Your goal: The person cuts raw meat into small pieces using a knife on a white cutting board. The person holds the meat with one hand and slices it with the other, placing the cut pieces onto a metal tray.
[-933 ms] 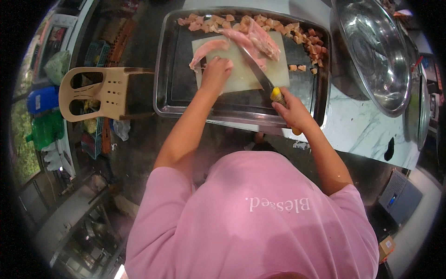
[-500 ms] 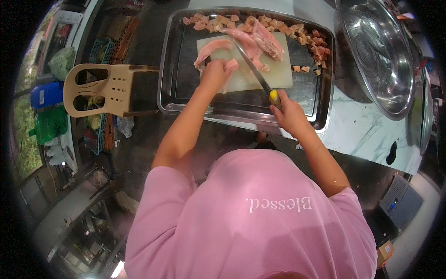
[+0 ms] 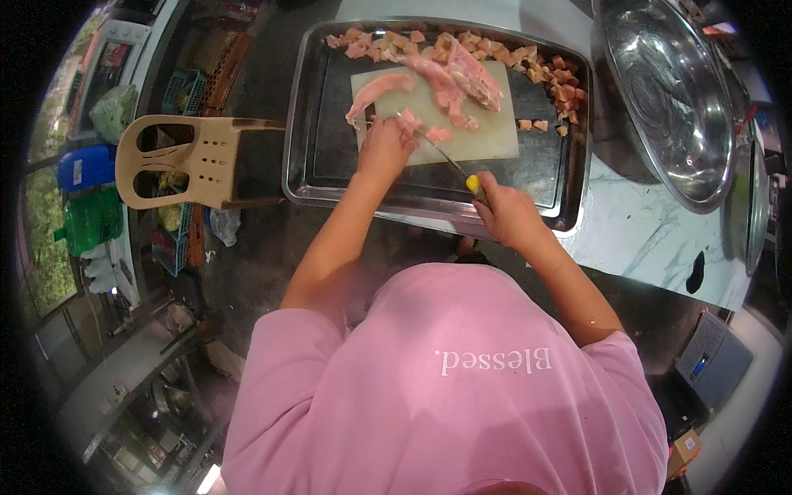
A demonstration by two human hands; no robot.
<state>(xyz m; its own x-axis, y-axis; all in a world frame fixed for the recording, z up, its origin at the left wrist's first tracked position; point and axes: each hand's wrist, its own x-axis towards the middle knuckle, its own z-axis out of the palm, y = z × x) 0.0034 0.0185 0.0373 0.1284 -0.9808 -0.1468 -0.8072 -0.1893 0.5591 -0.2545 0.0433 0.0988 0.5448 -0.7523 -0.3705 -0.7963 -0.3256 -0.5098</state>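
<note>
Our pink meat piece lies on the white board at upper centre, our left hand curled against it; we cannot tell if it pinches. Our right hand grips the yellow-handled knife over the metal tray.

A tan chair with 2 large openings in its back is at the left. Farther left are a blue container and, just beside it, a green container, with a pale green bag and a white stove above them. 2 blue crates show near the chair, along with a brown crate and a greyish plastic bag. A big shiny steel bowl is at the right end of a white marbled table. At the lower right are a grey case and a small cardboard box.
</note>
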